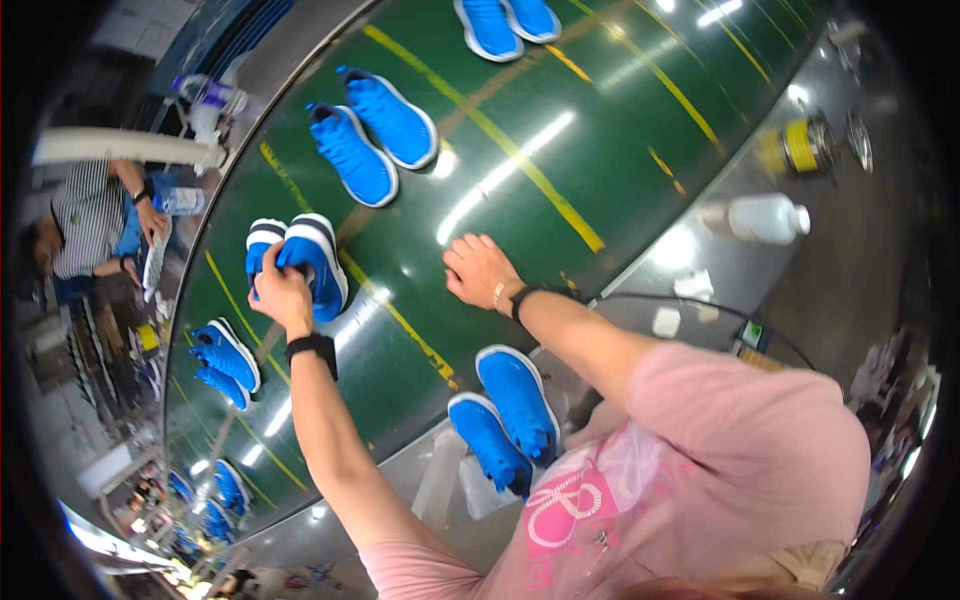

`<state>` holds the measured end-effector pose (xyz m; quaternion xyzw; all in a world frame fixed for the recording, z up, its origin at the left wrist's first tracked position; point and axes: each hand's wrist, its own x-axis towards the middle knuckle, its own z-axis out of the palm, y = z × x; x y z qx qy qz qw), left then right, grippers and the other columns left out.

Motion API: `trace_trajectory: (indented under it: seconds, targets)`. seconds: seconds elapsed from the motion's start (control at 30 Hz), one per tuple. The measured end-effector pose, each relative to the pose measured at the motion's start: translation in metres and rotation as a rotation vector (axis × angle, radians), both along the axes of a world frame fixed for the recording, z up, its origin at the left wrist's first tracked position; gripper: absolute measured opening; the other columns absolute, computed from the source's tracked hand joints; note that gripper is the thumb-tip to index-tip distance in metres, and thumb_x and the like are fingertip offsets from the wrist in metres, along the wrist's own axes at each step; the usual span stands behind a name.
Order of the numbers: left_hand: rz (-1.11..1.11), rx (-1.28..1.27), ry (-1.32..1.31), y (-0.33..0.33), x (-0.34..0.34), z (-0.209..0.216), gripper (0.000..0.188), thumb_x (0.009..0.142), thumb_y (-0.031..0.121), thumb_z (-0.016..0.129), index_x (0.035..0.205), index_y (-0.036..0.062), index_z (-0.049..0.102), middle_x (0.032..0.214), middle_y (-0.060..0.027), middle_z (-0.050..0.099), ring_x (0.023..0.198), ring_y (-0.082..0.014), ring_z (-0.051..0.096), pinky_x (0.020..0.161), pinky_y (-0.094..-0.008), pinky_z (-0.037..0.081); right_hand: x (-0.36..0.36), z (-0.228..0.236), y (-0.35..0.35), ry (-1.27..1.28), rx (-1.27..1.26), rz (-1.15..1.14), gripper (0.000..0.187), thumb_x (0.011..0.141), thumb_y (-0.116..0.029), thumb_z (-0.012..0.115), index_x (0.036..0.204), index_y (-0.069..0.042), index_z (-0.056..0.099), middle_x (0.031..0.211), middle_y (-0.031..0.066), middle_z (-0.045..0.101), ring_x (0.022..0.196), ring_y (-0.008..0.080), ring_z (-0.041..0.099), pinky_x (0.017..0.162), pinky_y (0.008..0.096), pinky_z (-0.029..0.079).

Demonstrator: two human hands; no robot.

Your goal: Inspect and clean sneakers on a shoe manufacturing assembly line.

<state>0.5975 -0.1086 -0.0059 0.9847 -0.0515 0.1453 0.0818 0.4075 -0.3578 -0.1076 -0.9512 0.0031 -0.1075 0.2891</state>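
Pink T-shirt (740,460) sits on the near side of the green conveyor belt (620,150). Over the belt, the left hand (283,292) grips paired blue sneakers (326,264), just beyond it; the right hand (480,270) is curled, how tightly I cannot tell.

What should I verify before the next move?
1. Left hand on the striped-heel shoe pair: ok, fingers at the openings.
2. Right hand unloaded: ok, no object shows in it.
3. Held pair lifted off the green belt: cannot tell.
4. Gap to the blue pair just beyond: ok, not touching.
5. Pair nearest the body firmly supported: cannot tell, its underside is hidden.
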Motion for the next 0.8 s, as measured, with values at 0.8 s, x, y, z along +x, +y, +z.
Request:
trace_trajectory:
  seconds: [0.8]
  targets:
    - [-1.627, 0.296, 0.352, -0.284, -0.388, 0.037, 0.021, 0.074, 0.010, 0.062, 0.091, 0.0191, 0.071, 0.095, -0.0041, 0.061, 0.106, -0.0190, 0.059, 0.113, -0.0619, 0.028, -0.336, 0.034, -0.284, 0.230, -0.214, -0.354, 0.026, 0.086, -0.016, 0.061, 0.111, -0.022, 0.065, 0.126, 0.0044, 0.053, 0.125, 0.0288, 0.043, 0.109, 0.0484, 0.025]
